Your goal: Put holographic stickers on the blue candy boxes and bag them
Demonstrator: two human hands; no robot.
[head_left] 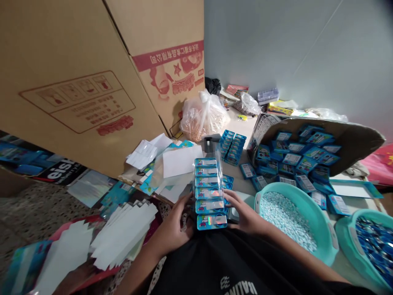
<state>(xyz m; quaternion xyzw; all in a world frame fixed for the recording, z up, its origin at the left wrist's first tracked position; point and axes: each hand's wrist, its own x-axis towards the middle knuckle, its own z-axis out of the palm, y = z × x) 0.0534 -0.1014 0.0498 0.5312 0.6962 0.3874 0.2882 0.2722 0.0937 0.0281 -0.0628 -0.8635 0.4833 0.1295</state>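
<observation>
A row of several small blue packets (pixel 209 191) stands in a clear plastic sleeve, running away from me over the table edge. My left hand (pixel 174 224) curls against the near left side of the row, fingers closed on it. My right hand (pixel 242 211) grips the near right side, fingers wrapped round the packets. A small grey device (pixel 211 143) stands at the far end of the row.
A teal basin of pale blue candies (pixel 288 219) and a second basin of dark blue pieces (pixel 373 246) sit on my right. A tipped carton (pixel 353 139) spills blue packets (pixel 294 159). Large cardboard boxes (pixel 86 82) loom at left; white paper strips (pixel 123 233) lie below them.
</observation>
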